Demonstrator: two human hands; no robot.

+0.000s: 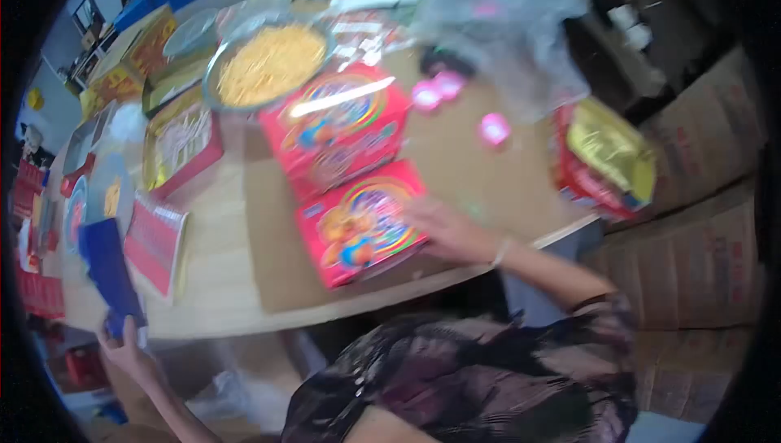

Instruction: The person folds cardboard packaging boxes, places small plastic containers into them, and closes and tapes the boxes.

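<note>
My right hand [447,227] grips the right edge of a pink-red printed box [362,227] lying near the front of the table. Directly behind that box, a similar pink-red box [338,126] shows a bright glare on its top; I cannot tell whether the two are joined. At the far left, the fingers of my left hand [126,349] close on the lower end of a long dark blue piece [111,272], whose kind is unclear in the blur. It slants up across the table's left part, beside a pink-red printed packet [156,244].
Behind the boxes stands a wide bowl [213,89] of thin orange-yellow pieces. Left of it is an open pink box [199,162] with pale sticks. Several round pink items [494,129] lie to the right, near a red-and-gold bag [610,154]. Cardboard cartons [691,268] stand on the right.
</note>
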